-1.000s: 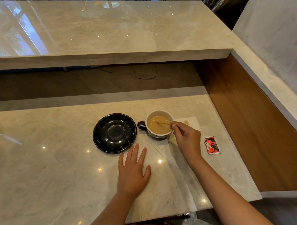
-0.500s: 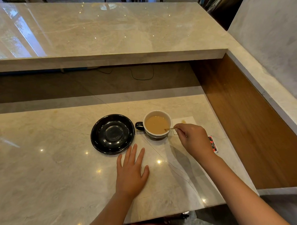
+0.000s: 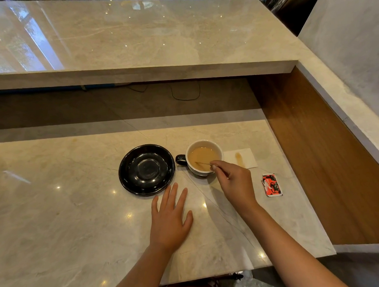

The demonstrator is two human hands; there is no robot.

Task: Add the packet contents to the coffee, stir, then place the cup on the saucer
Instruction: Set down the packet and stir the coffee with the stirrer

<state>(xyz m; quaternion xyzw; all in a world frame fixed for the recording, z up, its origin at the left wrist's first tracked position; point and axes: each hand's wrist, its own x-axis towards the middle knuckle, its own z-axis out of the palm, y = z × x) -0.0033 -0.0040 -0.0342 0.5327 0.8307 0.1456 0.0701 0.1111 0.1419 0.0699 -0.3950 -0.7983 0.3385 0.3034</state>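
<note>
A white-lined cup with a black handle holds light brown coffee and stands on the marble counter, just right of an empty black saucer. My right hand is at the cup's near right rim, pinching a thin wooden stirrer whose tip dips into the coffee. Flat on the counter in front of the saucer lies my left hand, fingers spread, holding nothing. A torn red packet lies on the counter to the right of my right hand.
A white napkin with a brown stain lies behind the cup on the right. A raised marble ledge runs across the back, and a wooden side panel closes off the right.
The stirrer has swung inside the cup from the far side towards the near side as my right hand shifted. My left hand has stayed flat. The packet shows fully again.
</note>
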